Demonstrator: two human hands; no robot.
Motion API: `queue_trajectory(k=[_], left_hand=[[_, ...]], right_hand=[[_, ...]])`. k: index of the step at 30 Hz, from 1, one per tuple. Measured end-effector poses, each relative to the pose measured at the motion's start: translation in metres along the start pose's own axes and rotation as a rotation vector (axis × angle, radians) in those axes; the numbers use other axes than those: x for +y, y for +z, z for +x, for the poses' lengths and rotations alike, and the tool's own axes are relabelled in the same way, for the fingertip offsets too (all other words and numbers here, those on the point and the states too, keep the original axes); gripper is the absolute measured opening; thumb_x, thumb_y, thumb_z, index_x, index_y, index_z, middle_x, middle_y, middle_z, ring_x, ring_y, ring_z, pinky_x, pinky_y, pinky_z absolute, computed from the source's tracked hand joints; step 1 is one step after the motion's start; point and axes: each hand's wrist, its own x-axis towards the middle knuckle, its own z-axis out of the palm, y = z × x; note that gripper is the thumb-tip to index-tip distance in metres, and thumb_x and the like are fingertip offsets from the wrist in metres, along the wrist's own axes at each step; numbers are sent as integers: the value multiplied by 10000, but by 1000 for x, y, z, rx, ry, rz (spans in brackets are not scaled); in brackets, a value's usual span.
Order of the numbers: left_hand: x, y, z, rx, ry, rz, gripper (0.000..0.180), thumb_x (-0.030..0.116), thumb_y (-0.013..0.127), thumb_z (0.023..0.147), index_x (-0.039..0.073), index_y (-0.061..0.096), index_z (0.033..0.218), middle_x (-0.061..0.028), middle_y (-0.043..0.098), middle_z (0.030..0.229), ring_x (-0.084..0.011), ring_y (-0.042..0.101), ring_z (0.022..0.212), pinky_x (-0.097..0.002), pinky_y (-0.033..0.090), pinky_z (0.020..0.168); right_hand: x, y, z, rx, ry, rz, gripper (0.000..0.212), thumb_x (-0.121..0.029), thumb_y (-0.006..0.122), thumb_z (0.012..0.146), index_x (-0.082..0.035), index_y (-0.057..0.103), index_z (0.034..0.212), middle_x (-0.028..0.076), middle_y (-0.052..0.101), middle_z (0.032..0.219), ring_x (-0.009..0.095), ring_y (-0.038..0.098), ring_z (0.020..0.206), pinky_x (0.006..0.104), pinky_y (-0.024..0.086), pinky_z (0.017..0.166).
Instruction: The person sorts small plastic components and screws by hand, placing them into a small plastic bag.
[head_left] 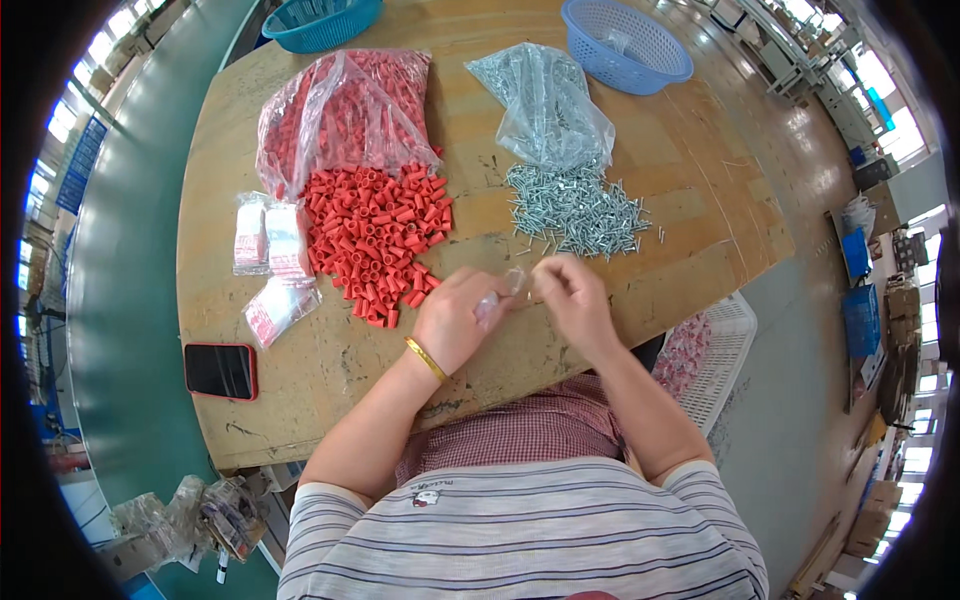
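My left hand (463, 312), with a gold band on its wrist, is closed around a small clear plastic bag (488, 303) over the table's near half. Close to the bag's upper end, my right hand (575, 300) is curled with thumb and forefinger pinched together. What sits between those fingertips is too small to make out. Left of my hands spreads a heap of red plastic caps (375, 235), hollow and tapered. Beyond my right hand lies a pile of silver screws (580, 212).
Behind the heaps lie a large bag of red caps (345, 110) and a clear bag of screws (545, 100). Blue baskets (625, 50) stand at the far edge. Packs of small bags (285, 240) and a phone (221, 371) are at left. A white crate (735, 350) stands below the table's right edge.
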Motion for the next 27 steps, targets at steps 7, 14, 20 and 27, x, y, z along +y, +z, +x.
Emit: queue_trajectory(k=[7,14,20,27], left_hand=[[2,-5,-2,-35,-88,43,149,119,734,772,49,655,877,-115,639,809,-304,620,751,-361,506,678],[4,-6,-1,-70,-104,87,139,136,732,778,59,666,873,-104,646,797,-292,628,731,-364,510,655],[2,-6,-3,-72,-80,134,133,171,715,796,78,661,873,-104,623,764,-301,616,701,-383,503,632],[-2,-7,-5,-74,-82,146,124,195,696,810,93,658,868,-106,607,739,-311,608,686,-395,494,608]], right_hand=[[-26,-66,43,-237,-407,-899,120,-112,665,822,-50,646,923,104,599,853,278,614,784,355,501,666],[-21,-44,60,-402,-661,-1342,63,-74,619,707,-30,601,748,88,553,761,270,599,751,376,521,647],[-24,-30,70,-516,-789,-1422,43,-86,583,711,-54,606,725,84,556,748,258,604,739,365,521,630],[-27,-39,63,-338,-345,-963,69,-82,607,786,-18,615,811,111,610,789,222,635,738,344,503,634]])
